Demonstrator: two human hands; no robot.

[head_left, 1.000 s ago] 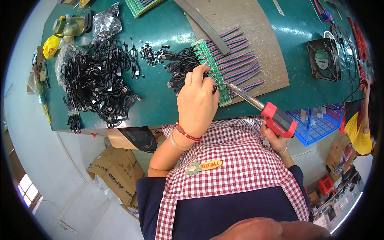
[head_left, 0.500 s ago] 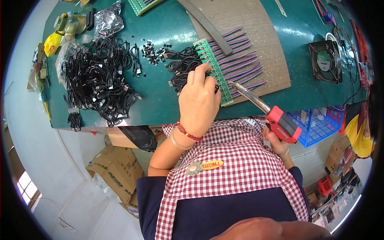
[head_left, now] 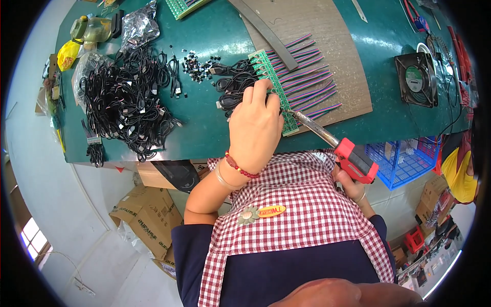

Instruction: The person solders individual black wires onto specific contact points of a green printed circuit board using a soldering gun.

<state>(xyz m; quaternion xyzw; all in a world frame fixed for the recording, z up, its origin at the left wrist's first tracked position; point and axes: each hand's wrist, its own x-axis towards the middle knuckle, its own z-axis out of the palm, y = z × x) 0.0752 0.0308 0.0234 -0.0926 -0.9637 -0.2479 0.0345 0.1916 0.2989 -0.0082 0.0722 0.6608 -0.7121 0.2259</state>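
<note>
Long green circuit-board strip (head_left: 270, 87) with striped multicolour ribbon wires (head_left: 312, 84) lies on a brown mat (head_left: 332, 46) on the green bench (head_left: 204, 128). Left hand (head_left: 255, 128) is closed — fingertips pinching at the strip's near edge. Right hand (head_left: 353, 184), at four o'clock, grips the red-handled soldering iron (head_left: 332, 146). Since the previous second the iron's tip has advanced to the strip, just beside the left fingers — a joint appears in work. Black cable heap (head_left: 128, 102) at nine o'clock; black fan (head_left: 417, 79) at three.

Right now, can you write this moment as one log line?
left hand: pressing on green circuit strip | right hand: holding red soldering iron, tip at strip's near end | black cables: piled left on green table
</note>
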